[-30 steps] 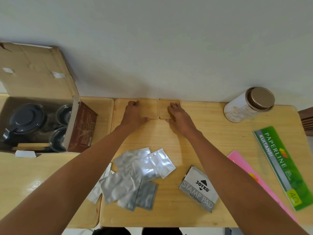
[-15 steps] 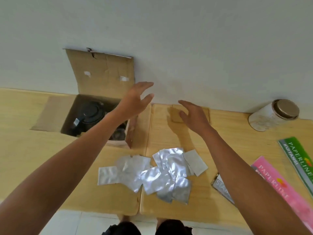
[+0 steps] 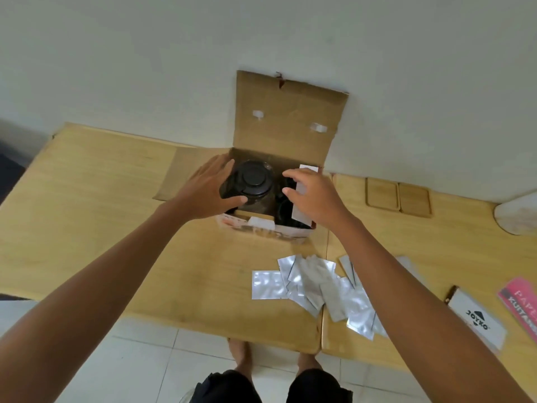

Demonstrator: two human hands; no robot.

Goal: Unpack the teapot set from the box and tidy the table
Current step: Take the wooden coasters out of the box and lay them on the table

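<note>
A pale wooden table (image 3: 101, 228) is seen from above, set against a plain wall. An open brown cardboard box (image 3: 286, 135) rests on it, lid flap raised. Inside, at the left, a dark glass teapot with a round black lid (image 3: 252, 181) is seated. The left hand (image 3: 209, 189) is spread open against the teapot's left side, nothing clasped. The right hand (image 3: 313, 196) is held open over the box's right half, empty. Silver foil sachets (image 3: 313, 283) are scattered nearer the front edge. Two small wooden coasters (image 3: 398, 196) are laid side by side.
</note>
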